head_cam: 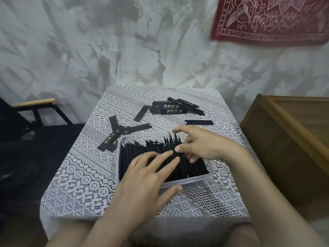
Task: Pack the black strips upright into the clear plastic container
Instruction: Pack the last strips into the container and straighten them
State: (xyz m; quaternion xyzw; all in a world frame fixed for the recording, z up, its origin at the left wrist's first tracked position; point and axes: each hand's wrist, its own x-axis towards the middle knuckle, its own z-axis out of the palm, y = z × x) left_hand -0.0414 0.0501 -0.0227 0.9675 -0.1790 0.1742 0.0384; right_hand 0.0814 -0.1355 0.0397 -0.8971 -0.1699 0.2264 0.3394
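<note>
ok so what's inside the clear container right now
Black strips standing on edge, packed across the container. The left hand lies flat on them and the right hand touches them, covering some. The container's floor is hidden beneath.

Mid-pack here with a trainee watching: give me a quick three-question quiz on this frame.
1. True or false: the clear container is empty.
2. The left hand is: A) lying flat on the packed strips; B) pinching a loose strip; C) off the table.
3. Fill in: the loose strips beyond the container lie on a white ___ cloth.
Key: 1 false; 2 A; 3 lace.
</note>
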